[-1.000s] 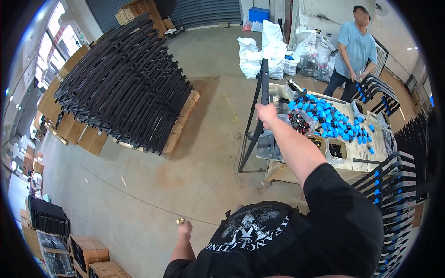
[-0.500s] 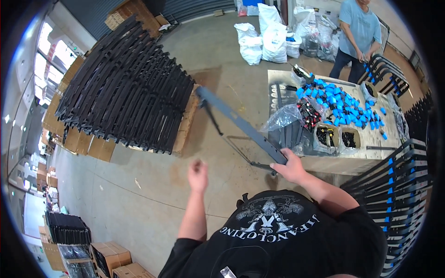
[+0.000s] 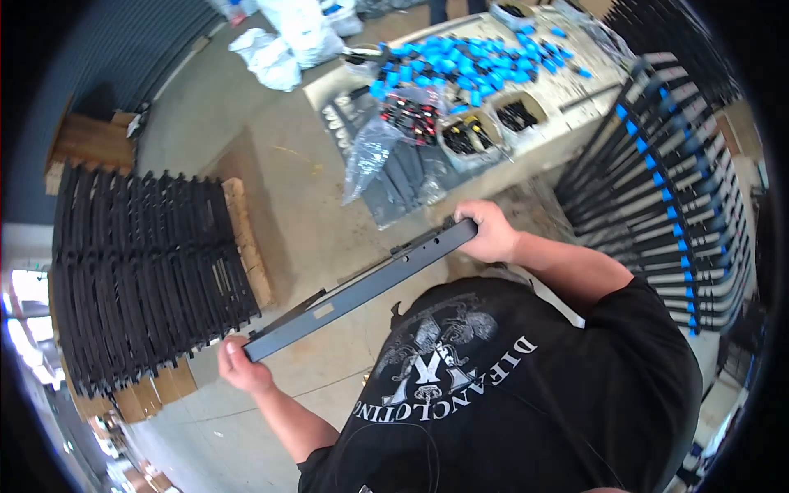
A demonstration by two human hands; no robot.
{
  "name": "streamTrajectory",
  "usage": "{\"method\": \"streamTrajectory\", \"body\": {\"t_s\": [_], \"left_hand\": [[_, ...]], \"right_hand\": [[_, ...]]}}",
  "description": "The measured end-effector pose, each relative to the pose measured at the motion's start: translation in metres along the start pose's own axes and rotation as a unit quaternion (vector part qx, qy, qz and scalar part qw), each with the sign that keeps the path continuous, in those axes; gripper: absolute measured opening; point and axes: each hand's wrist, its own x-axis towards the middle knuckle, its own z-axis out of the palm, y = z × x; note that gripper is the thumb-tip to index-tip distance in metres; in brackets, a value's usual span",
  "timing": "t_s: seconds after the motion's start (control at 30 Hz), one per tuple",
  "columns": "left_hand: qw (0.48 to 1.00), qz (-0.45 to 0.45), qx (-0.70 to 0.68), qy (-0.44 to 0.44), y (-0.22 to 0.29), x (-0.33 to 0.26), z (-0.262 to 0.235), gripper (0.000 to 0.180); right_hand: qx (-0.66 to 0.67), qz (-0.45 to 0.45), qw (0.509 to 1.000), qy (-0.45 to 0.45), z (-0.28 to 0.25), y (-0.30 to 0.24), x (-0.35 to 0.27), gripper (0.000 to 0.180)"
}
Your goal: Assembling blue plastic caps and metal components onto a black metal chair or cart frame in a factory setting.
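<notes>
1. The long dark metal bar (image 3: 362,289) lies level in front of the person's chest, above the concrete floor (image 3: 304,205), held at both ends.
2. The left hand (image 3: 240,367) is clamped on the bar's lower-left end.
3. The right hand (image 3: 491,232) is closed around the upper-right end.
4. A stack of black metal frames (image 3: 148,271) rests on cardboard to the left.
5. The worktable (image 3: 567,90) ahead carries blue plastic caps (image 3: 460,70).
6. A row of blue-capped black bars (image 3: 666,197) stands to the right.

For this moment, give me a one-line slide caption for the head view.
Both hands, left hand and right hand, grip opposite ends of a long dark metal bar beside stacked black frames.
</notes>
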Motion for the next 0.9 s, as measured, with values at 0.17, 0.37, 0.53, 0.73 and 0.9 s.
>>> {"method": "streamTrajectory", "body": {"t_s": [0.17, 0.37, 0.53, 0.73, 0.9], "left_hand": [[0.992, 0.023, -0.127, -0.012, 0.082, 0.014, 0.054, 0.036], [0.991, -0.037, -0.126, 0.008, 0.102, -0.023, 0.151, 0.039], [0.988, -0.118, -0.088, 0.042, 0.112, -0.062, 0.267, 0.039], [0.979, -0.158, -0.131, 0.011, 0.113, -0.081, 0.371, 0.038], [0.967, -0.214, -0.137, -0.011, 0.105, -0.055, 0.406, 0.035]], "right_hand": [[-0.001, -0.013, 0.998, 0.057, -0.092, -0.004, -0.011, 0.023], [-0.093, 0.037, 0.995, 0.026, -0.21, -0.005, 0.008, 0.02], [-0.1, 0.001, 0.994, 0.046, -0.294, 0.067, 0.024, 0.022], [-0.121, 0.063, 0.99, 0.029, -0.357, 0.15, 0.03, 0.023], [-0.053, 0.071, 0.995, 0.041, -0.373, 0.189, 0.062, 0.02]]}}
